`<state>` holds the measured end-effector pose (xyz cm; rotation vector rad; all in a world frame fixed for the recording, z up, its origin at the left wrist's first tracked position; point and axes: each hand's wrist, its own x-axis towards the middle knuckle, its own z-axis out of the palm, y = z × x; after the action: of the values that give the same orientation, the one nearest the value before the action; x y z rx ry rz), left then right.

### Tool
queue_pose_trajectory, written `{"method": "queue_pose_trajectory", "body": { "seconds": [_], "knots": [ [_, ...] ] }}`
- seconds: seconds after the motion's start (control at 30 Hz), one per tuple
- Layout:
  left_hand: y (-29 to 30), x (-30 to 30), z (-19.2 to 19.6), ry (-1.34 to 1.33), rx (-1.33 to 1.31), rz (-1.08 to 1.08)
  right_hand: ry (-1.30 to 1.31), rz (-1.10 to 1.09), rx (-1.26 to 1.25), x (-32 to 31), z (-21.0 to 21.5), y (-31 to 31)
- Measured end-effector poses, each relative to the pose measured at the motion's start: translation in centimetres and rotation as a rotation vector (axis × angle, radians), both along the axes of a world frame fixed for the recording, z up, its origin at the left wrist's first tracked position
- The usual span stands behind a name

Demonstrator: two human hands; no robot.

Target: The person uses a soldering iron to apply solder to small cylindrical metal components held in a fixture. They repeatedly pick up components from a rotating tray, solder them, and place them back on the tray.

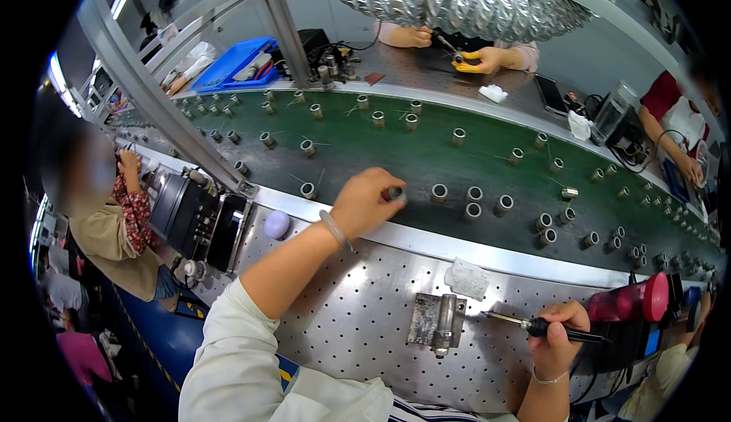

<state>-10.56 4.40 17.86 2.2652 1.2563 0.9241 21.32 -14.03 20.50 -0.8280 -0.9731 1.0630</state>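
Observation:
My left hand (365, 203) reaches over the metal rail onto the green conveyor belt (426, 156) and pinches a small grey cylindrical part (394, 192). Similar cylinders (472, 201) stand just to its right on the belt. My right hand (558, 336) grips a soldering iron (533, 324) with a black handle, its tip pointing left toward a metal fixture block (435, 321) on the perforated steel worktop (358, 308). A white sponge pad (466, 278) lies above the fixture.
Several cylinders dot the belt. A silver flexible duct (457, 0) hangs overhead. Another person's hands (487, 58) work across the belt; a seated person (114, 224) is at left beside a black unit (198, 220). A pink bottle (632, 300) lies right.

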Motion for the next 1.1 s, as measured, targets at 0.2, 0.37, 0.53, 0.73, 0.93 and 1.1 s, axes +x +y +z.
{"method": "queue_pose_trajectory", "body": {
  "seconds": [0.2, 0.37, 0.53, 0.73, 0.93, 1.1],
  "knots": [
    [-5.5, 3.7, 2.5, -0.745, -1.156, -0.345, 0.014, -0.001, -0.002, 0.2, -0.8, 0.2],
    [-6.0, 7.0, -1.4, -0.743, -1.260, -0.458, 0.002, 0.058, 0.019, 2.4, -4.9, 1.6],
    [-5.6, 8.6, -3.5, -0.684, -1.286, -0.512, -0.001, 0.076, 0.048, 3.1, -6.3, 2.0],
    [-6.5, 8.8, -4.6, -0.720, -1.313, -0.571, -0.086, 0.075, 0.056, 3.4, -8.6, 2.5],
    [-6.2, 8.8, -6.9, -0.517, -1.295, -0.510, -0.105, 0.122, 0.065, 2.6, -10.8, 3.1],
    [-5.8, 9.1, -8.2, -0.716, -1.245, -0.533, -0.099, 0.144, 0.052, 2.5, -12.3, 3.7]
  ]
}}
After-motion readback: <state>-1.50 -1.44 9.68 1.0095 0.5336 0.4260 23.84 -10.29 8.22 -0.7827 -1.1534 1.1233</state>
